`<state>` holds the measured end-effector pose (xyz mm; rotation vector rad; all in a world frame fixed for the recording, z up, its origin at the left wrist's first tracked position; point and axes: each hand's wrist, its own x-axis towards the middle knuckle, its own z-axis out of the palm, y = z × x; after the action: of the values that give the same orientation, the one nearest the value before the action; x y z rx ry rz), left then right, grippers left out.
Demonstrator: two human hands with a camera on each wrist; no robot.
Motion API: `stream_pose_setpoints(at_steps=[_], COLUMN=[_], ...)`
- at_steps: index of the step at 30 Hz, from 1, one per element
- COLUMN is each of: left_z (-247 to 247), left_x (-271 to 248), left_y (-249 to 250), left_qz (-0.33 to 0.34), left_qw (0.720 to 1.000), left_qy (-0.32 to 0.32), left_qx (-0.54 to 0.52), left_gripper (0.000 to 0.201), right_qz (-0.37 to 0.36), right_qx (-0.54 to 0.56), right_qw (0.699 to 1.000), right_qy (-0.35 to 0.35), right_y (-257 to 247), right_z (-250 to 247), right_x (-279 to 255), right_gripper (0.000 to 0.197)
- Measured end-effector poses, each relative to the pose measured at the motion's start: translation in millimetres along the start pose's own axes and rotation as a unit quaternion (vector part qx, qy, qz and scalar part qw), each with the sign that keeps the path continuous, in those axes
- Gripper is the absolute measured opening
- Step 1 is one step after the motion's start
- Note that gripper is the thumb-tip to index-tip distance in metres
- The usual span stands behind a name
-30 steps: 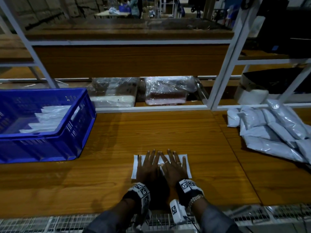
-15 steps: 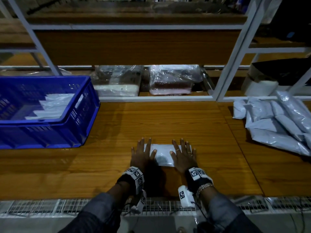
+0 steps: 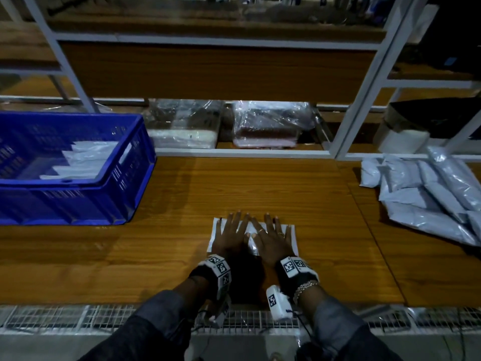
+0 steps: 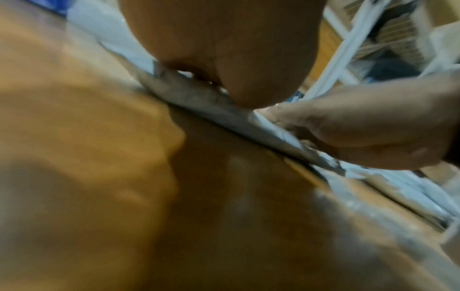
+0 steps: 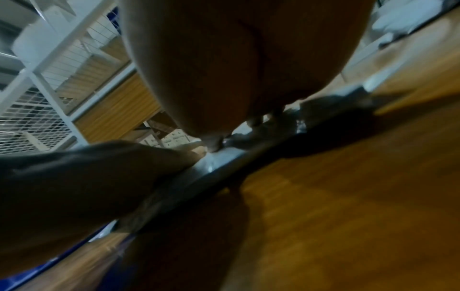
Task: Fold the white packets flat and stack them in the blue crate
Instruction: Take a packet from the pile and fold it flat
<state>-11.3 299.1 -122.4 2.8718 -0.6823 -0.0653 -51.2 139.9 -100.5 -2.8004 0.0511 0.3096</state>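
Flattening step. Left hand [image 3: 230, 237] and right hand [image 3: 270, 239] lie side by side, fingers [image 3: 268, 221] straight and spread, palms down on the white packet [image 3: 291, 237] at the desk's [image 3: 169, 246] 6 o'clock edge. Press evenly outward to expel air before carrying it to the blue crate [image 3: 135, 178] at 10 o'clock.

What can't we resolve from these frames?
- Packet middle, head view: covered by left hand and right hand; fold state unclear.
- Stack in the blue crate, head view: near wall hides its lower part; count unknown.
- Loose packet pile, head view: cut off by the right edge.
- Both wrist views: blurred, palms fill the frame.
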Motion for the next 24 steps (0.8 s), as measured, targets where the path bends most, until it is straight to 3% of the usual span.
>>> stream_pose_setpoints(at_steps=[2,4,8,14,20,24], left_z=[3,5,7,9,9,8], left_x=[-3,-1,-3,-2,-2,-2], left_y=[-1,1,10,-2,-21,-14], left_qz=[0.009,0.003,-0.006,-0.014,-0.056,-0.075], left_qw=[1.000,1.000,0.999,0.997,0.994,0.994], left_qy=[-0.019,0.003,0.026,-0.012,0.031,0.030], left_qx=[-0.009,-0.006,-0.021,-0.068,-0.089,-0.072], left_gripper=[0.056,0.057,0.063,0.051,0.074,0.086], right_qz=[0.002,0.002,-0.022,-0.007,0.054,0.051], right_qx=[-0.008,-0.023,-0.038,-0.005,0.073,0.075], right_qw=[1.000,0.999,0.998,1.000,0.996,0.996], right_qy=[0.005,0.024,0.052,0.026,0.024,0.021], right_y=[-3,-1,0,2,31,41], right_z=[6,9,19,15,3,5], right_x=[4,5,-2,2,-1,-1], right_gripper=[0.053,0.053,0.073,0.054,0.065,0.060])
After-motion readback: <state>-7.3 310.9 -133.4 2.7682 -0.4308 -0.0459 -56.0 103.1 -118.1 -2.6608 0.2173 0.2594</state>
